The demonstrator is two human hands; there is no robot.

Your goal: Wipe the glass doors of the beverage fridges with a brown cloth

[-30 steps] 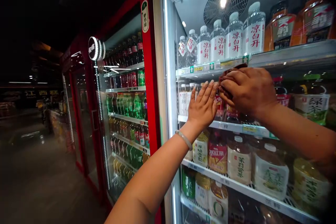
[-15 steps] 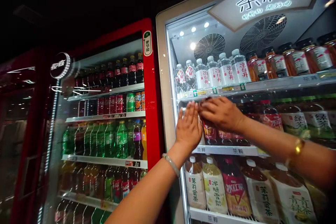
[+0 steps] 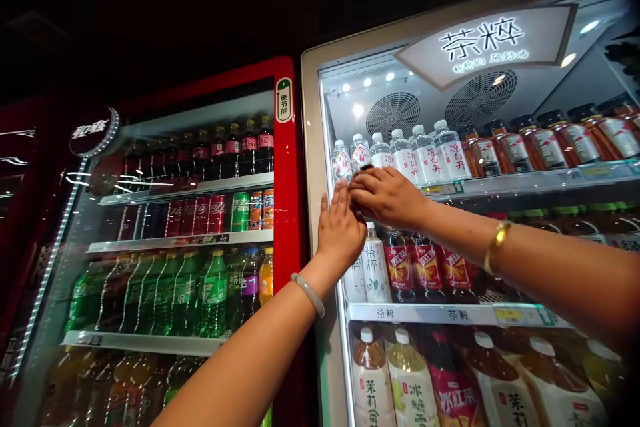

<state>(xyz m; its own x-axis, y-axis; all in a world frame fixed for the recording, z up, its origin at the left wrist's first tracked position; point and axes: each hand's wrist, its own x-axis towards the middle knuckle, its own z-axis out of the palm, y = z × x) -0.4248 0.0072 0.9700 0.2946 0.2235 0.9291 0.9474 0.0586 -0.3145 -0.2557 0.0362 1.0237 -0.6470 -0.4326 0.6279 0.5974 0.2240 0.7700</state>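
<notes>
My left hand (image 3: 341, 227) lies against the glass door of the pale-framed drinks fridge (image 3: 313, 147), close to the door's left side, fingers stretched upward. A pale stone bangle (image 3: 309, 295) circles that wrist. Beside it, touching or nearly touching its fingers, my right hand (image 3: 385, 195) is curled against the glass. A small dark edge (image 3: 367, 167) shows above the right knuckles; the fingers hide what it belongs to. On the right forearm is a gold bracelet (image 3: 497, 247). Behind the hands, inside the fridge, stand clear water bottles (image 3: 425, 155) and white tea bottles (image 3: 376, 263).
A red-framed fridge (image 3: 289, 213) with cola bottles, cans and green soda bottles (image 3: 215, 290) stands to the left. Amber bottles (image 3: 540, 140) fill the upper shelf at right. Large tea bottles (image 3: 413, 367) line the lower shelf. A lit sign (image 3: 487, 43) hangs at the top.
Both hands have moved up and slightly left over the glass, from below the upper shelf's edge to in front of it. The view has shifted, so the fridges sit lower in the picture.
</notes>
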